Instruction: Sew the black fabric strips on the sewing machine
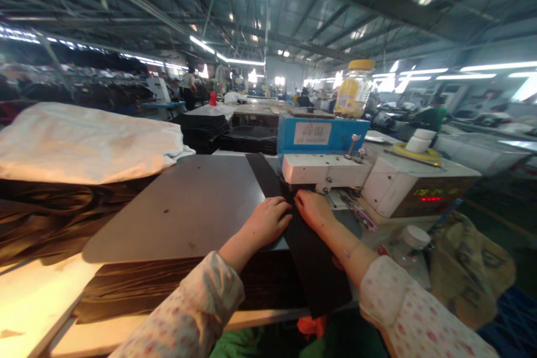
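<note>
A long black fabric strip (316,265) runs from the far edge of the grey metal plate (201,196), under both hands, and hangs over the front edge. My left hand (268,221) lies at the strip's left side, fingers curled and closed on it. Close beside it, my right hand (314,208) is closed on the strip, its fingertips right by the white head (327,170) of a blue-bodied machine (333,137). The fingertips of both hands are partly hidden, as is the spot under the head.
Dark fabric pieces (138,285) are stacked beneath the plate. White cloth (88,142) covers brown pieces at left. A control box (419,190) with red digits, scissors (361,210) and a lidded jar (409,243) stand at right. A yellow-capped jar (354,89) tops the machine.
</note>
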{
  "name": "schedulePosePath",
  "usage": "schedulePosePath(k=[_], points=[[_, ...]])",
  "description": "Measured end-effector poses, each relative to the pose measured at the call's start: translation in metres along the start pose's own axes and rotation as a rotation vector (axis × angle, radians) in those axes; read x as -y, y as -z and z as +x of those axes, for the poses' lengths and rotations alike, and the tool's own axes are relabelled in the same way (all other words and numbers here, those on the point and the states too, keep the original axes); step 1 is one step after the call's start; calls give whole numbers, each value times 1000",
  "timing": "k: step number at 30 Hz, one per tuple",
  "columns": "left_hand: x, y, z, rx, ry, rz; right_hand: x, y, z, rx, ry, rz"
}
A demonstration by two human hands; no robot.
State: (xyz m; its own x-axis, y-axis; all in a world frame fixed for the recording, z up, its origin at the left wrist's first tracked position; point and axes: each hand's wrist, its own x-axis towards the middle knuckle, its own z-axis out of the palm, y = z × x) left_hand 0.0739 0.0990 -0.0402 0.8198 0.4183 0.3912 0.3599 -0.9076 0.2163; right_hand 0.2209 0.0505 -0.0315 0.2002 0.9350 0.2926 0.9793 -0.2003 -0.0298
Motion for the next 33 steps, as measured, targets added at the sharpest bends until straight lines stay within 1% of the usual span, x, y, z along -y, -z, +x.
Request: schedulePosePath(k=[6, 11, 23, 28, 33], points=[[0, -1, 1, 0, 3, 6, 1, 1, 0, 0, -5, -8], [0, -1, 2, 10, 9, 9, 1, 2, 0, 38, -10, -4], [5, -1, 5, 30, 4, -25, 0, -1, 1, 11, 7, 2], [11, -1, 7, 43, 21, -47, 2, 2, 1, 35, -13, 15], [11, 5, 10, 71, 58, -33, 2, 2, 1, 32, -11, 20]])
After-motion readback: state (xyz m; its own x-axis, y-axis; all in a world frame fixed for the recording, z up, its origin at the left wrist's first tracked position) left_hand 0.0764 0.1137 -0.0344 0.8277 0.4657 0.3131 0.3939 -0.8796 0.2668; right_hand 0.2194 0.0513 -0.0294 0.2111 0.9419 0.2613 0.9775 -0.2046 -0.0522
